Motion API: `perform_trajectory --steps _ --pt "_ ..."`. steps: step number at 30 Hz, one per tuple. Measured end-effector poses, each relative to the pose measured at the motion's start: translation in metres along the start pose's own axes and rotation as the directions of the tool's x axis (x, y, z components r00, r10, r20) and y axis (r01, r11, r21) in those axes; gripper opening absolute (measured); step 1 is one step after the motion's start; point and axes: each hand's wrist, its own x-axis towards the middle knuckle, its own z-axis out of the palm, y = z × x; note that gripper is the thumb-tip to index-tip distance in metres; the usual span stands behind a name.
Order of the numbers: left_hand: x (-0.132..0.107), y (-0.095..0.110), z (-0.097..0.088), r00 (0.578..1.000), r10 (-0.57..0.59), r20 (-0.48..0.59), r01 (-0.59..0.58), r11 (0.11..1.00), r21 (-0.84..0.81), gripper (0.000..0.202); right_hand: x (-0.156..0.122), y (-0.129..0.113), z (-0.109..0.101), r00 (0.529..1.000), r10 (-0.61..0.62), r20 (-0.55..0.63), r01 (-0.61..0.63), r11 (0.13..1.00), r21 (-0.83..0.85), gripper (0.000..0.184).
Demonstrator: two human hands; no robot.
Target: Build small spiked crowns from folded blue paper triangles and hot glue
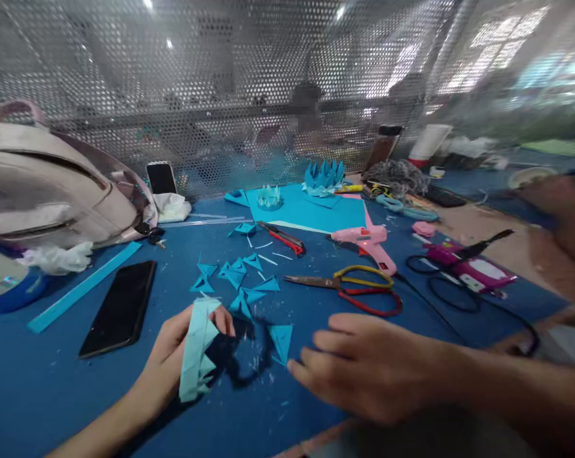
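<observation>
My left hand (pixel 173 350) is closed around a folded light-blue paper band (pixel 196 350) with pointed folds, held upright above the blue tabletop (pixel 53 381). My right hand (pixel 364 369) hovers palm down just right of it, fingers loosely curled, fingertips near a small blue folded paper triangle (pixel 282 340); nothing shows in this hand. Several more folded blue triangles (pixel 242 280) lie scattered just beyond my hands.
A black phone (pixel 120 308) and a blue paper strip (pixel 82 286) lie at left beside a pale bag (pixel 44 184). Scissors (pixel 359 289), a pink glue gun (pixel 368 245), a red cutter (pixel 285 238), blue paper sheets (pixel 311 213) and paper crowns (pixel 323 177) sit beyond. A perforated screen (pixel 221 83) backs the table.
</observation>
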Motion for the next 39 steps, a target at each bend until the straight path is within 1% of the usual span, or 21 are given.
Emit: perform_trajectory --steps 3,5,10,15,18,21,23,25,27,28,30,32,34,39 --pt "-0.002 -0.003 -0.005 1.0 -0.005 -0.019 0.005 1.0 0.003 0.037 0.015 0.002 0.011 0.991 -0.067 0.117 0.067 0.998 0.009 0.028" --pt "-0.002 -0.005 -0.006 1.0 -0.01 -0.024 0.009 1.0 -0.008 0.039 0.02 0.003 0.018 0.985 -0.079 0.152 0.079 0.997 0.006 0.027" --pt "-0.003 -0.003 -0.004 0.999 -0.043 -0.026 0.042 0.998 -0.042 0.041 0.02 0.003 0.031 0.987 -0.073 0.141 0.072 0.997 0.008 0.026" --pt "-0.004 -0.004 -0.004 0.996 -0.088 -0.015 0.087 0.993 -0.074 0.042 0.019 0.001 0.037 0.994 -0.033 0.108 0.031 0.999 0.014 0.024" --pt "-0.003 -0.006 -0.005 0.994 -0.105 -0.01 0.104 0.99 -0.095 0.041 0.018 0.003 0.039 0.995 0.034 0.095 -0.036 0.999 0.018 0.025" --pt "-0.004 -0.004 -0.003 0.993 -0.112 -0.018 0.11 0.989 -0.102 0.039 0.014 0.009 0.041 0.985 0.159 0.063 -0.162 0.986 0.04 0.025" --pt "-0.006 0.0 0.0 0.99 -0.135 -0.031 0.13 0.984 -0.119 0.038 0.009 0.015 0.041 0.972 0.236 0.015 -0.236 0.968 0.09 0.022" --pt "-0.007 0.005 0.003 0.984 -0.174 -0.034 0.166 0.973 -0.159 0.037 0.005 0.02 0.041 0.952 0.299 -0.062 -0.285 0.944 0.169 0.019" --pt "-0.008 0.01 0.006 0.978 -0.207 -0.025 0.198 0.96 -0.2 0.034 0.003 0.025 0.041 0.92 0.372 -0.127 -0.328 0.905 0.27 0.017" --pt "-0.007 0.011 0.008 0.976 -0.217 -0.019 0.208 0.955 -0.212 0.033 0.002 0.026 0.042 0.901 0.409 -0.147 -0.347 0.881 0.322 0.017" --pt "-0.006 0.015 0.009 0.972 -0.237 -0.012 0.228 0.947 -0.227 0.033 0.001 0.029 0.043 0.87 0.47 -0.147 -0.379 0.83 0.409 0.017" --pt "-0.004 0.017 0.01 0.97 -0.242 -0.016 0.231 0.942 -0.244 0.034 0.001 0.029 0.043 0.854 0.501 -0.141 -0.39 0.796 0.463 0.016" --pt "-0.003 0.019 0.01 0.971 -0.238 -0.017 0.226 0.94 -0.257 0.035 0.001 0.029 0.044 0.847 0.515 -0.134 -0.393 0.776 0.493 0.015" --pt "0.0 0.019 0.01 0.959 -0.282 -0.041 0.258 0.92 -0.296 0.035 -0.001 0.029 0.043 0.851 0.515 -0.101 -0.402 0.764 0.505 0.014"
